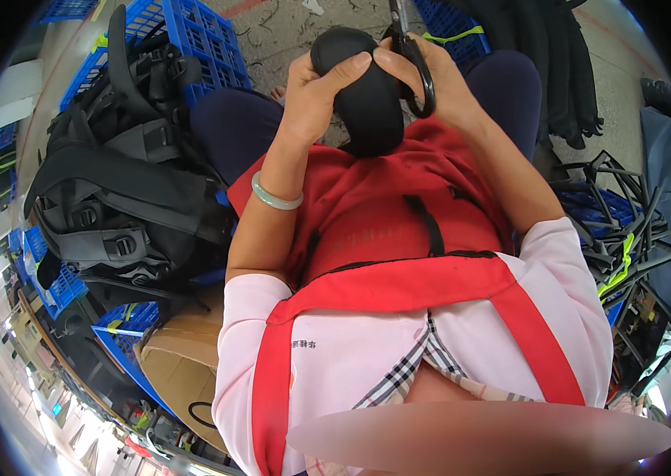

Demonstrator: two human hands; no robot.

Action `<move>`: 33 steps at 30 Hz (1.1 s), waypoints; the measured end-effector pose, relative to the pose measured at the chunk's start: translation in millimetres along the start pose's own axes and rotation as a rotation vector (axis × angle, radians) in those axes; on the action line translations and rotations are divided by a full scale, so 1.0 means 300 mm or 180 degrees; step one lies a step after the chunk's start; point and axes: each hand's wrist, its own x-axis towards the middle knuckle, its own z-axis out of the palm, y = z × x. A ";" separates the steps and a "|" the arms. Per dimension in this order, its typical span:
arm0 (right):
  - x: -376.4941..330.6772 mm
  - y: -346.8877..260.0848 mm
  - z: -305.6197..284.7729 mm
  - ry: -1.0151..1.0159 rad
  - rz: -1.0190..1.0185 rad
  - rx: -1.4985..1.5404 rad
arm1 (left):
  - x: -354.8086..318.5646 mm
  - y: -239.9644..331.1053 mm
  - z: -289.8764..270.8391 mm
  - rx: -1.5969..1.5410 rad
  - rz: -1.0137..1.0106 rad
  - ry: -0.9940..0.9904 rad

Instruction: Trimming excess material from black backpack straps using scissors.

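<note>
Above my lap I hold a black padded piece (370,119), smooth and curved, possibly a backpack shoulder strap. My left hand (318,91) grips it from the left side, with the thumb pressed on its top face. My right hand (440,79) is closed round black-handled scissors (427,94), their blades pointing away from me. The right thumb also presses on the padded piece, close to the left thumb. Fingers behind the piece are mostly hidden.
Black backpacks (125,190) are heaped at my left, next to a blue plastic crate (208,51). A cardboard box (180,357) stands nearer. Black straps (617,198) pile up at the right, with long black pieces (546,63) farther off. Dark scraps litter the floor (276,32).
</note>
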 end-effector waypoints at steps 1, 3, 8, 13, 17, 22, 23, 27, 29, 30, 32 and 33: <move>-0.013 -0.023 -0.008 -0.0169 0.0248 -0.0233 | -0.005 0.002 -0.008 -0.0025 -0.0001 0.0030; -0.040 -0.024 -0.055 -0.0352 0.0506 -0.0478 | -0.011 -0.002 -0.019 -0.0405 -0.0020 0.0276; -0.137 -0.076 -0.120 -0.0522 0.0448 -0.2242 | -0.005 -0.015 -0.031 -0.0619 0.0174 0.0547; -0.169 -0.041 -0.152 -0.0483 0.0227 -0.2975 | -0.006 -0.014 -0.003 -0.0741 0.0123 0.0423; -0.168 -0.047 -0.149 -0.0539 -0.0139 -0.2875 | -0.018 -0.021 0.023 -0.0626 0.0013 0.0285; -0.158 -0.097 -0.150 -0.0853 0.0387 -0.2733 | -0.025 -0.026 0.022 -0.0576 -0.0047 0.0200; -0.161 -0.095 -0.155 -0.0860 0.0391 -0.2741 | -0.023 -0.029 0.022 -0.0528 -0.0033 0.0181; -0.169 -0.087 -0.162 -0.0903 0.0205 -0.2655 | -0.025 -0.018 0.036 -0.0531 -0.0064 0.0089; -0.171 -0.085 -0.163 -0.0881 0.0060 -0.2582 | -0.023 -0.024 0.027 -0.0504 -0.0057 0.0069; -0.172 -0.081 -0.172 -0.0917 0.0152 -0.2537 | -0.021 -0.026 0.027 -0.0474 -0.0052 0.0033; -0.175 -0.064 -0.187 -0.0954 0.0249 -0.2506 | -0.022 -0.024 0.034 -0.0503 -0.0095 0.0014; -0.176 -0.049 -0.193 -0.0950 0.0007 -0.2346 | -0.023 -0.022 0.037 -0.0513 -0.0141 0.0002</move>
